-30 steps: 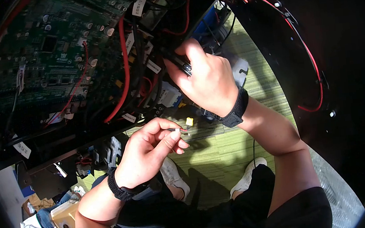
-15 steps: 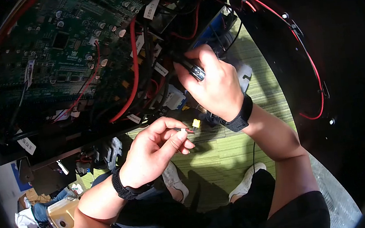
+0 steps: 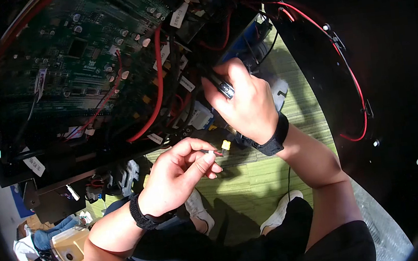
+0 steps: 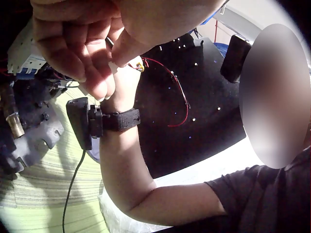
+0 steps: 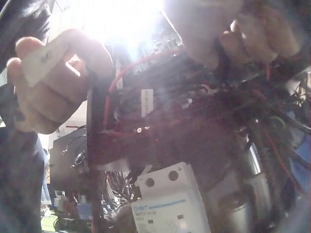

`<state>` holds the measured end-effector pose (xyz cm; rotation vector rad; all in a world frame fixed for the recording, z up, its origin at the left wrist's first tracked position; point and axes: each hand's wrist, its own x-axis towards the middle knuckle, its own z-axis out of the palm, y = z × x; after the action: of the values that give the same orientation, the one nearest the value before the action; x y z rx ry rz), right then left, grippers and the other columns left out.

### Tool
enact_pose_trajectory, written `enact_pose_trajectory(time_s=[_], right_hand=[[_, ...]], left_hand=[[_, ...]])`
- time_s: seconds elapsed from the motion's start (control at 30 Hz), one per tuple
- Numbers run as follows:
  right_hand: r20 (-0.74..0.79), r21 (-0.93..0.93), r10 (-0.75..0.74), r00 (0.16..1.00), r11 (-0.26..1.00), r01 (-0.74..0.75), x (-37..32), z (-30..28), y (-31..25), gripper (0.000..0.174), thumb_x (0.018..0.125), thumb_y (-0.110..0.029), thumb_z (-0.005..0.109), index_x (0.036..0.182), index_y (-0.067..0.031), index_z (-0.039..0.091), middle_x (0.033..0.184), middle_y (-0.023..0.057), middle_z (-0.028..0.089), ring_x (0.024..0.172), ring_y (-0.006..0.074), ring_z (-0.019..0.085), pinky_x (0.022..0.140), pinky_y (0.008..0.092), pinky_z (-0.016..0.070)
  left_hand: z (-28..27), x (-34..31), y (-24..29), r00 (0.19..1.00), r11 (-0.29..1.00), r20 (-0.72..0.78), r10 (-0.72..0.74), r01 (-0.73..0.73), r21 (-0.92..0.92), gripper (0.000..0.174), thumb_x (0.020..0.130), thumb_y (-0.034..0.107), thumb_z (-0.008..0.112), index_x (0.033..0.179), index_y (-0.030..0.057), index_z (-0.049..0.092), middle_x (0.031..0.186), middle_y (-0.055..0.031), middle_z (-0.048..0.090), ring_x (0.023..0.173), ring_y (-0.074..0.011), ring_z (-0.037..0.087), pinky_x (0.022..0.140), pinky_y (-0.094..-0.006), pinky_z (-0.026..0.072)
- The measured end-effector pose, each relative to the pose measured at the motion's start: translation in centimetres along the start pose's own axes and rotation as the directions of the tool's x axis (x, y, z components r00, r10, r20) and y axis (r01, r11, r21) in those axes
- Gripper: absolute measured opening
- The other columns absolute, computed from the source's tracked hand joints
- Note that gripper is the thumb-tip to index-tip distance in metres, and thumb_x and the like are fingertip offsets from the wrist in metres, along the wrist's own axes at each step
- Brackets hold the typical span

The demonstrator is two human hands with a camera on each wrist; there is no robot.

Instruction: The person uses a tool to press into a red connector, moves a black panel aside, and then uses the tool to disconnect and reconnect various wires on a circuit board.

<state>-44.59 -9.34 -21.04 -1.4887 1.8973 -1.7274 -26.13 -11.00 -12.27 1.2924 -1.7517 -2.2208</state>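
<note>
Beside the board (image 3: 80, 72), the right hand (image 3: 248, 107) grips a black object (image 3: 226, 90). Near it, the left hand (image 3: 177, 173) holds out the yellow plug (image 3: 226, 145), pinching its thin wires (image 3: 219, 154). The step seems to be positioning this plug; the next move probably calls for steady aim.

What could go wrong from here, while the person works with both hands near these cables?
The left hand pinches thin wires behind the yellow connector, so a tug could strain them.

The right hand grips a dark cylindrical thing beside crowded cables; it may snag one.

The circuit board looks uncovered, so a slip might knock its parts.
</note>
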Motion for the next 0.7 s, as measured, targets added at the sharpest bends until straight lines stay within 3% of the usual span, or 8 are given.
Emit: enact_pose_trajectory(time_s=[0.17,0.37,0.43,0.5,0.63,0.7], right_hand=[[0.004,0.021,-0.031,1.0,0.999,0.031,0.2,-0.3,0.0,0.025,0.087,-0.019,0.069,0.099,-0.002,0.055,0.069,0.0193,0.065,0.064,0.0384,0.066,0.055,0.0446,0.0524],[0.04,0.014,0.092,0.995,0.996,-0.092,0.2,-0.5,-0.7,0.024,0.083,-0.012,0.072,0.097,-0.0005,0.057,0.072,0.0205,0.066,0.066,0.0382,0.067,0.055,0.0416,0.0534],[0.05,0.014,0.04,0.998,0.999,-0.041,0.3,-0.6,-0.9,0.024,0.083,-0.011,0.072,0.098,0.0,0.057,0.074,0.0207,0.067,0.067,0.0372,0.068,0.056,0.0403,0.0537],[0.059,0.034,0.131,0.99,0.99,-0.133,0.3,-0.5,-1.1,0.025,0.084,-0.012,0.072,0.099,0.0005,0.057,0.074,0.0206,0.067,0.069,0.036,0.069,0.056,0.039,0.0535],[0.062,-0.035,0.087,0.994,0.996,-0.085,0.2,-0.6,-1.2,0.024,0.083,-0.008,0.072,0.099,0.0007,0.057,0.069,0.0169,0.065,0.059,0.0273,0.068,0.052,0.0339,0.0507],[0.076,-0.068,0.048,0.996,0.997,-0.043,0.1,-0.5,-0.5,0.023,0.083,-0.006,0.072,0.098,0.001,0.057,0.066,0.014,0.064,0.055,0.0234,0.065,0.05,0.032,0.0493]], left_hand=[[-0.1,-0.2,0.1,1.0,1.0,0.008,0.003,-0.004,0.012,0.015,0.099,0.011,0.056,0.109,-0.0001,0.059,0.098,-0.0044,0.067,0.088,-0.0089,0.066,0.078,-0.0225,0.0531],[-0.3,-0.2,0.2,1.0,0.999,0.016,0.017,-0.018,0.032,0.015,0.099,0.012,0.057,0.109,0.0007,0.059,0.086,-0.003,0.067,0.08,-0.0059,0.062,0.075,-0.021,0.0512],[-0.3,-0.3,0.2,1.0,0.999,0.012,0.028,-0.028,0.019,0.016,0.099,0.012,0.057,0.109,0.0005,0.059,0.085,-0.0019,0.066,0.079,-0.0054,0.062,0.075,-0.0208,0.0512],[-0.4,-0.4,0.3,0.999,0.999,0.01,0.05,-0.05,-0.008,0.016,0.099,0.013,0.057,0.109,0.0005,0.059,0.08,0.0001,0.063,0.079,-0.0051,0.062,0.074,-0.0209,0.0515],[-0.7,-0.5,0.5,0.995,0.996,0.047,0.092,-0.091,-0.017,0.017,0.099,0.014,0.056,0.11,0.0008,0.06,0.076,0.0015,0.059,0.081,-0.0059,0.063,0.074,-0.0223,0.0524],[-0.9,-0.6,0.8,0.993,0.992,0.066,0.096,-0.101,0.075,0.015,0.099,0.008,0.054,0.109,-0.0019,0.058,0.087,-0.0038,0.066,0.083,-0.008,0.064,0.076,-0.023,0.0525]])
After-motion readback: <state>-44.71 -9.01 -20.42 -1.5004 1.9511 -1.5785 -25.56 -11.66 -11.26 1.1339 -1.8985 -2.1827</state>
